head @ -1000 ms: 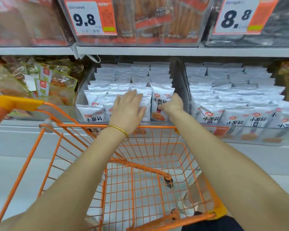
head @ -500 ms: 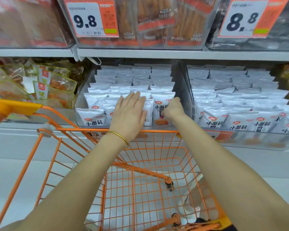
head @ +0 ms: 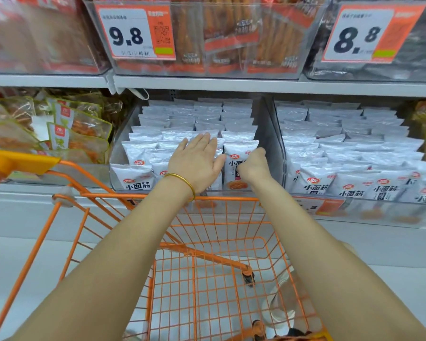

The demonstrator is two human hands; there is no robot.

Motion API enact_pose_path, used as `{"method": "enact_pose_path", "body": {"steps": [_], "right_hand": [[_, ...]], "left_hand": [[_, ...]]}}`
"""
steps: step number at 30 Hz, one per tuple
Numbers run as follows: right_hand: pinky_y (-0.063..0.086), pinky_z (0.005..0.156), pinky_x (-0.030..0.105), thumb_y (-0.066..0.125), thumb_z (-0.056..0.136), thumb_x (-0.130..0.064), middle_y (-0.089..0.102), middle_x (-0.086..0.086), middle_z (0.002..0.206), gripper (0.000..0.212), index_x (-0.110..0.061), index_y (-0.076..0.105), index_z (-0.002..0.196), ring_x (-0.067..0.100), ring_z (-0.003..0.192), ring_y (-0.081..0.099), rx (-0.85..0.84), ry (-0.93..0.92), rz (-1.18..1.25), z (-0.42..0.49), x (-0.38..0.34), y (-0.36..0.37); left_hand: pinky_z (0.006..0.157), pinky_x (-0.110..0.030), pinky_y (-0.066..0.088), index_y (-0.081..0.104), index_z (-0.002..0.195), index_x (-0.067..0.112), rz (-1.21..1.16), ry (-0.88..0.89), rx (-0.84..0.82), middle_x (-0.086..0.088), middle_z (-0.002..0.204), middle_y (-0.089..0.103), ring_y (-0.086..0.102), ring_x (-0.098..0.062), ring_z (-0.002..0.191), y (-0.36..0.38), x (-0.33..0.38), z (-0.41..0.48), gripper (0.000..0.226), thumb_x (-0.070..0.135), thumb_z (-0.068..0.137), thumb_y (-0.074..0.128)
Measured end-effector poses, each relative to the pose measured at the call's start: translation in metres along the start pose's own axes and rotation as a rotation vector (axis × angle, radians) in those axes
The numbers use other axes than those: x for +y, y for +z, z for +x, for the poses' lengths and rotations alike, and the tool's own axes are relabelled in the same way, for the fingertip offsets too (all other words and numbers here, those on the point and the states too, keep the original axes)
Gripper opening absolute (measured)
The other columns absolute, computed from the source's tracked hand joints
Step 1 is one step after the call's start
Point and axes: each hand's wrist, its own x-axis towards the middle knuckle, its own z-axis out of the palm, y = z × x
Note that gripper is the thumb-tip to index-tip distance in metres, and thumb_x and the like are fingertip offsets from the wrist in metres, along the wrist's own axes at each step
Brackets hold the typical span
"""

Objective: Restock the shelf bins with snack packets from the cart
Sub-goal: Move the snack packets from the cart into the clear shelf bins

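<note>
In the middle of the frame, just past the orange cart's (head: 113, 195) front rim, both hands are in the clear bin (head: 268, 134). The left hand (head: 197, 163) lies flat, fingers straight, pressing on the rows of white packets (head: 143, 153). The right hand (head: 252, 166) is curled against the right edge of the front packet (head: 234, 168); whether it actually grips, I can't tell.

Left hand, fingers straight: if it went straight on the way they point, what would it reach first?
The rows of white packets further back in the middle bin, just past the left hand. Its height above them is unclear, so it may already touch nearer ones.
</note>
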Motion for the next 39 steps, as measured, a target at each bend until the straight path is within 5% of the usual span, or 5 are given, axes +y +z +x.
{"method": "enact_pose_path", "body": {"steps": [8,16,20,30,39], "right_hand": [[0.008,0.117,0.028,0.036,0.089,0.016,0.008,0.015,0.158,0.070,-0.001,0.004,0.149,0.025,0.146,0.008,0.263,-0.560,-0.248,-0.061,-0.004,0.008],[0.020,0.116,0.030,0.038,0.097,-0.003,0.035,0.011,0.149,0.045,-0.004,0.034,0.143,0.022,0.140,0.028,0.237,-0.761,-0.209,-0.085,-0.014,0.039],[0.022,0.115,0.037,0.045,0.091,0.004,0.057,0.012,0.129,0.040,-0.005,0.054,0.128,0.027,0.125,0.047,0.221,-0.915,-0.436,-0.077,-0.036,0.053],[0.009,0.118,0.036,0.056,0.089,-0.010,0.050,0.007,0.135,0.026,-0.011,0.063,0.115,0.024,0.129,0.040,0.137,-0.874,-0.796,-0.067,-0.054,0.076],[0.030,0.107,0.037,0.060,0.088,-0.010,0.056,0.008,0.116,0.026,-0.009,0.056,0.114,0.027,0.110,0.050,0.077,-0.844,-0.749,-0.071,-0.063,0.081]], "left_hand": [[0.113,-0.039,0.022,0.041,0.136,0.001,-0.181,-0.230,0.349,-0.019,0.147,0.033,0.029,-0.031,0.137,-0.015,-0.061,-0.032,0.043,0.008,0.094,0.039],[0.079,-0.044,0.044,0.059,0.100,-0.001,-0.149,-0.311,0.210,-0.022,0.104,0.061,0.055,-0.038,0.095,-0.012,-0.088,-0.054,0.031,0.015,0.096,0.034],[0.091,-0.043,0.044,0.056,0.122,0.004,-0.262,-0.392,0.288,-0.022,0.124,0.056,0.052,-0.037,0.111,-0.021,-0.103,-0.046,0.034,0.002,0.094,0.037],[0.095,-0.041,0.035,0.062,0.112,0.027,0.102,-0.266,0.067,-0.004,0.117,0.059,0.044,-0.028,0.115,-0.034,-0.119,-0.018,0.027,0.014,0.091,0.054],[0.091,-0.041,0.036,0.063,0.096,0.025,0.123,-0.290,0.132,-0.005,0.109,0.059,0.045,-0.029,0.110,-0.049,-0.123,-0.026,0.014,0.014,0.090,0.056]]}}
